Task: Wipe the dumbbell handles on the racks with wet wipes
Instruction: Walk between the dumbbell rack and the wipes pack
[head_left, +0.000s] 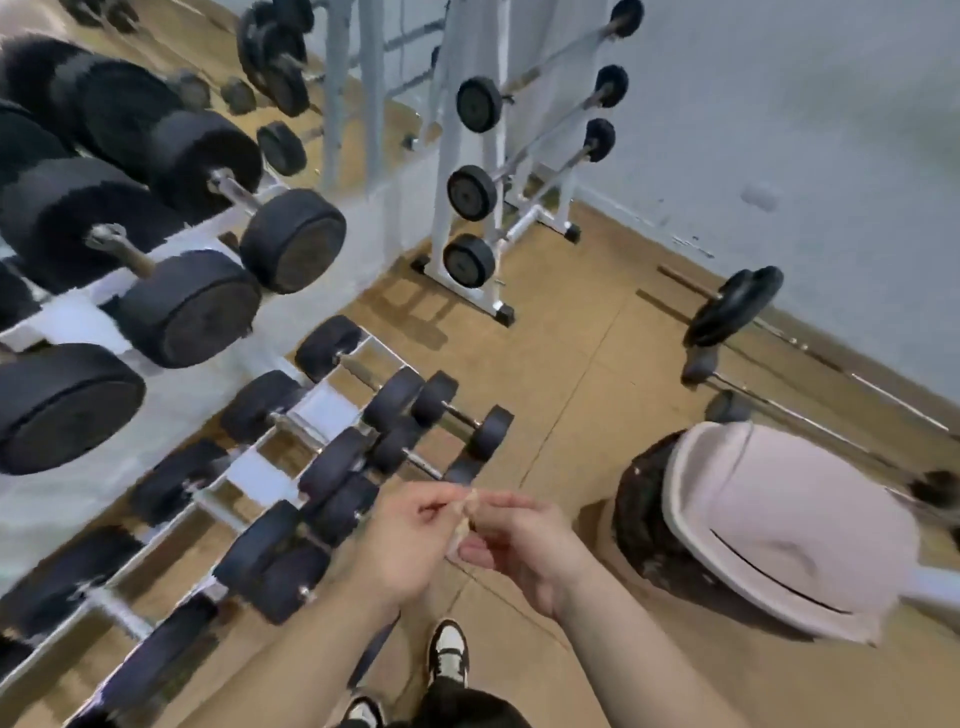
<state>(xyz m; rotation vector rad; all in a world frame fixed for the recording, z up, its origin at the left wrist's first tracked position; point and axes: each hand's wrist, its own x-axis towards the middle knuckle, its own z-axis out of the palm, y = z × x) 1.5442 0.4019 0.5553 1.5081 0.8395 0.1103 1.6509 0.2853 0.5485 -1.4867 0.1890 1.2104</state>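
**A:** Entry one, the hands?
**B:** Left hand (410, 540) and right hand (524, 551), near centre, raised side by side above the tan floor (571, 364). Each pinches, thumb against curled fingers, the same small pale wet wipe (466, 514), which sits between them. The wipe is blurred, so its folds cannot be read.

**A:** Entry two, the task stock?
**B:** One white dumbbell rack (78, 317), left side, running from near to far.
- Upper tier: large dumbbells (291, 239) with black heads, their bare metal handles (231, 187) lying across the rails.
- Lower tier: small dumbbells (327, 345) of the same pattern, in a row just left of the hands.
- Two loose dumbbells (462, 415) lie at the rack's right edge, just beyond the hands.
- The wipe is held apart from every handle.

**A:** Entry three, far end?
**B:** One white barbell rack (452, 156), far centre, standing upright. It carries fixed barbells (550, 62) stacked one above another. To the far right, a long barbell (737, 306) with a black plate lies on the floor along the pale wall (779, 130).

**A:** Entry four, near right?
**B:** One pale pink hat (779, 519), resting on a dark round object (644, 519) whose kind cannot be told.

**A:** Entry five, bottom edge?
**B:** One black-and-white sneaker (449, 649) on the floor, directly below the hands.
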